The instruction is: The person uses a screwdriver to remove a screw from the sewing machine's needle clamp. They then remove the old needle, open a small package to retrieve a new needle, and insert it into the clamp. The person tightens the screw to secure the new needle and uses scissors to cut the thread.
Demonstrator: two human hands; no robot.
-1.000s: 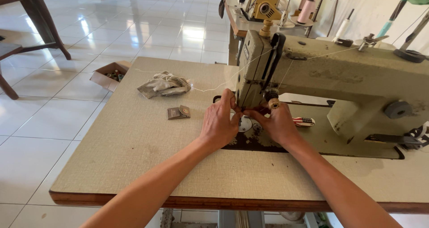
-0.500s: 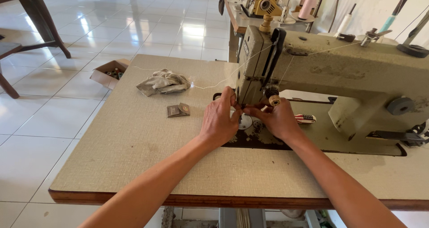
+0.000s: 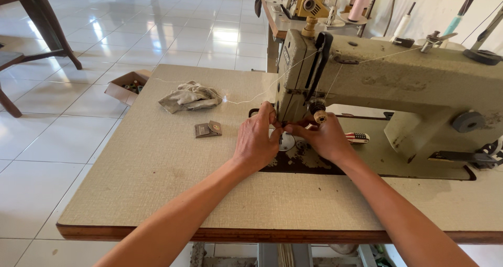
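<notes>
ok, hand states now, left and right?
Left hand: fingers pinched together at the needle area, likely on thread.
Right hand: pinched there too; contents cannot be told.

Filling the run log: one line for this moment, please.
left hand: at needle area | right hand: same | sewing machine | rag on table

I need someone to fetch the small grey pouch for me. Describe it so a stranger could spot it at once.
Start at the big beige sewing machine on the speckled tan table. Left of the person's left hand, on the bare tabletop, lies the small flat grey-brown pouch. Unlike the crumpled pale grey rag beyond it, it is flat, squarish and darker.
</notes>
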